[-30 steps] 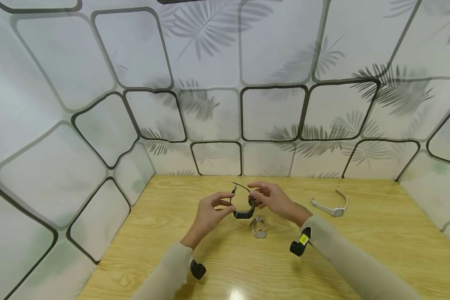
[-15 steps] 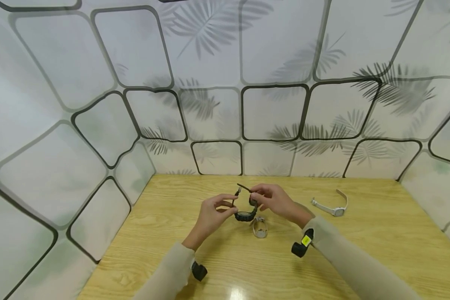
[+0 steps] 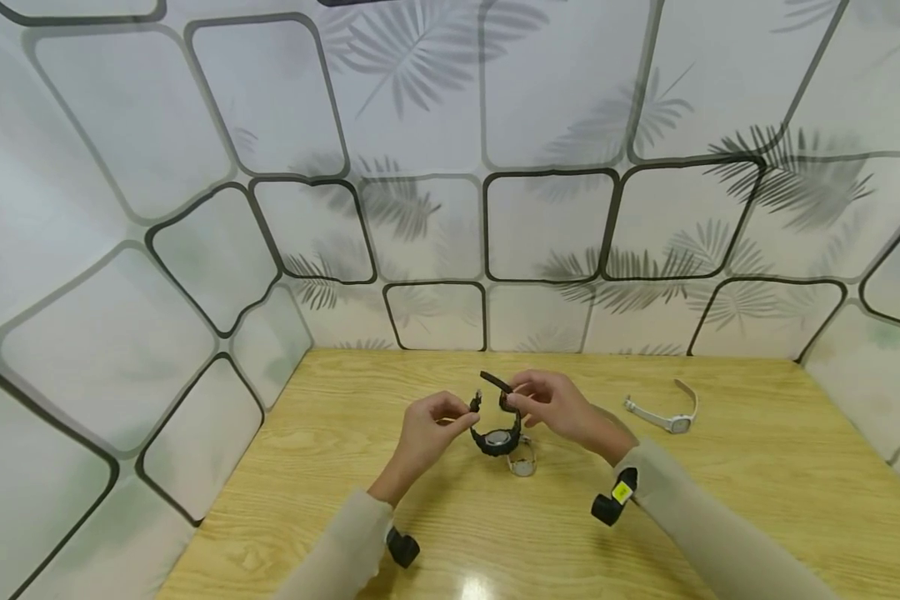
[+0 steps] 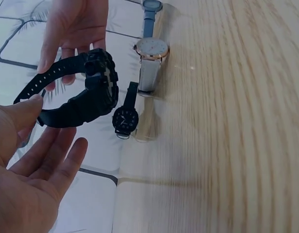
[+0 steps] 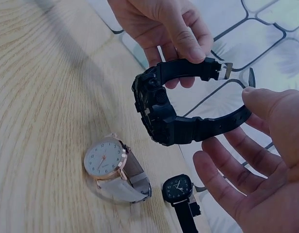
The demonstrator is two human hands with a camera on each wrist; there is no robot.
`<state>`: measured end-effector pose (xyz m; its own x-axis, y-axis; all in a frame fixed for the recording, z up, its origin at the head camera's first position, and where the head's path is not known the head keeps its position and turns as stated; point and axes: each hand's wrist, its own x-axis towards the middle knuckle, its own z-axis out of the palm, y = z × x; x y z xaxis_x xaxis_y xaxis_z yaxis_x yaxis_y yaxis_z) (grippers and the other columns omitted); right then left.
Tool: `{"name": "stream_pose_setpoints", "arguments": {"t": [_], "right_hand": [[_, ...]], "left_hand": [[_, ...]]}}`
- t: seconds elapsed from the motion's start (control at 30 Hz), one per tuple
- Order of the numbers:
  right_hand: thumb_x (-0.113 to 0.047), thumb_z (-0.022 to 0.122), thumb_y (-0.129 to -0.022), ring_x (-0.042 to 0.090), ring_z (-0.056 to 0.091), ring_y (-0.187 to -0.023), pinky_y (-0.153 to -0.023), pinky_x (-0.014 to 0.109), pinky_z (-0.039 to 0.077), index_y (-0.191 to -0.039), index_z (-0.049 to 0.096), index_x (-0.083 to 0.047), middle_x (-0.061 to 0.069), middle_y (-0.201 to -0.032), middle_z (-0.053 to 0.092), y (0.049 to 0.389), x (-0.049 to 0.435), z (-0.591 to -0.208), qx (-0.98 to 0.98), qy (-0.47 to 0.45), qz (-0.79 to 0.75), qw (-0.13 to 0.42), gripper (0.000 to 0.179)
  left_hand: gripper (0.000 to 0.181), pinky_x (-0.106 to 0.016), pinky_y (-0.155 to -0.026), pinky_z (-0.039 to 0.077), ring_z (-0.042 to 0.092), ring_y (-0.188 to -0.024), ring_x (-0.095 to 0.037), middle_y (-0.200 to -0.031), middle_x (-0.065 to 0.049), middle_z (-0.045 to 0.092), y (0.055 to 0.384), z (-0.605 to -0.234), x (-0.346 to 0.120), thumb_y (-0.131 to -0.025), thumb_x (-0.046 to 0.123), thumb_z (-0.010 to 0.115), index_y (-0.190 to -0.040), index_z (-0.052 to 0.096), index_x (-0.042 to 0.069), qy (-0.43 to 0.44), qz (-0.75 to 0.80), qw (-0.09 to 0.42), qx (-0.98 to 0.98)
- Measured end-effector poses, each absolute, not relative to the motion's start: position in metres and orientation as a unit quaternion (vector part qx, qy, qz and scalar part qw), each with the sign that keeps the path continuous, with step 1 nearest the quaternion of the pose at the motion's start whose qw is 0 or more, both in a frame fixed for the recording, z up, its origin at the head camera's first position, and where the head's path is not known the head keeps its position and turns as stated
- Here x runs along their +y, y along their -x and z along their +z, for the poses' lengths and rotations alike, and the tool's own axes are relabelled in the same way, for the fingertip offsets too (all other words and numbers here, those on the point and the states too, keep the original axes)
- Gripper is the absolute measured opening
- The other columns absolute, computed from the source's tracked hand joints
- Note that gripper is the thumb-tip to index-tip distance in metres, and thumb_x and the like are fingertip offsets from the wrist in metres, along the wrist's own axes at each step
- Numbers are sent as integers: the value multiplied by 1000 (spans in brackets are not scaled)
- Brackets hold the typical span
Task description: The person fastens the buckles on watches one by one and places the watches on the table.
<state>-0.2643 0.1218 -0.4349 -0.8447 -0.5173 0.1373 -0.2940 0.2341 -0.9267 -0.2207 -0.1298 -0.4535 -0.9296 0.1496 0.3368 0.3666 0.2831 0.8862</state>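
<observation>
**Wooden table with watches on it**

A light wooden table (image 3: 720,500) carries a white watch (image 3: 663,414) near its right rear. A pale-strapped, rose-rimmed watch (image 5: 113,170) lies mid-table, a small black square-faced watch (image 5: 178,191) just beside it.

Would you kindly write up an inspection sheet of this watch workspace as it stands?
Surface: wooden table, light grain, with a glare spot near its front edge.
Job's things: black digital watch, unbuckled, held above the table by both strap ends.
Clutter: rose-gold watch with white dial; small black square watch; white watch lying apart to the right; a blue-grey watch by the wall.
Grippers: left hand pinches the buckle strap end; right hand pinches the holed strap end.
Cables: nothing seen.
Surroundings: white walls with dark tile outlines and leaf prints; a camera on each wrist.
</observation>
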Motion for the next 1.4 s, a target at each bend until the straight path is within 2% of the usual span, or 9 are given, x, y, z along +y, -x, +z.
{"name": "stream_pose_setpoints", "arguments": {"t": [0.17, 0.37, 0.43, 0.5, 0.7, 1.0, 1.17, 1.27, 1.4], "right_hand": [[-19, 65, -104, 33, 71, -94, -78, 45, 61, -130, 63, -3, 25, -117, 68, 261, 125, -432, 788, 262, -549, 92, 31], [-21, 66, -103, 29, 71, -92, -80, 52, 60, -132, 63, -3, 24, -118, 69, 258, 130, -430, 794, 263, -542, 84, 34], [-22, 67, -103, 29, 71, -92, -79, 52, 60, -130, 64, -4, 25, -117, 69, 257, 131, -430, 794, 267, -540, 78, 33], [-23, 67, -102, 28, 71, -93, -78, 52, 60, -129, 64, -4, 25, -118, 69, 257, 133, -431, 795, 271, -537, 74, 33], [-28, 67, -103, 26, 70, -97, -80, 52, 59, -130, 65, -8, 21, -118, 70, 253, 134, -432, 800, 276, -528, 77, 34], [-31, 66, -102, 35, 69, -96, -81, 52, 59, -132, 66, -15, 6, -111, 72, 250, 137, -431, 803, 288, -516, 78, 34], [-33, 65, -103, 26, 69, -99, -81, 41, 60, -136, 65, -20, 4, -116, 71, 249, 140, -433, 811, 298, -498, 75, 35], [-34, 66, -103, 23, 68, -97, -80, 44, 60, -135, 66, -19, 6, -118, 70, 249, 140, -435, 810, 308, -494, 71, 35], [-30, 69, -101, 32, 69, -89, -75, 50, 60, -128, 70, -17, 5, -113, 71, 248, 139, -436, 808, 318, -492, 60, 30]], "left_hand": [[16, -28, -78, 59, 72, -89, -21, -95, -7, 75, 221, -451, -128, -90, 15, 82, -99, 71, 8, 146, -586, 77, -793], [26, -46, -75, 61, 71, -89, -33, -102, -8, 76, 223, -449, -128, -94, 20, 78, -119, 72, 12, 154, -609, 28, -778], [28, -43, -69, 60, 70, -85, -36, -102, -10, 75, 223, -448, -127, -96, 20, 76, -122, 72, 11, 152, -619, 13, -771], [30, -35, -61, 56, 67, -76, -31, -102, -10, 73, 223, -447, -126, -96, 19, 76, -125, 72, 10, 143, -629, 1, -764], [27, -24, -52, 43, 51, -59, -10, -98, -11, 70, 222, -447, -122, -97, 20, 76, -121, 72, 8, 111, -652, -1, -750], [17, -21, -56, 44, 58, -66, -15, -94, -22, 71, 216, -436, -117, -95, 5, 73, -110, 72, -3, 114, -622, 80, -770], [19, -20, -54, 44, 57, -64, -10, -97, -21, 71, 217, -439, -122, -96, 6, 73, -114, 73, -3, 139, -624, 72, -766], [21, -22, -54, 46, 56, -64, -9, -99, -16, 72, 222, -444, -126, -96, 10, 74, -115, 76, 2, 151, -632, 62, -758], [22, -26, -55, 48, 56, -64, -13, -100, -13, 73, 226, -447, -129, -95, 14, 77, -116, 78, 6, 168, -646, 47, -743]]}}
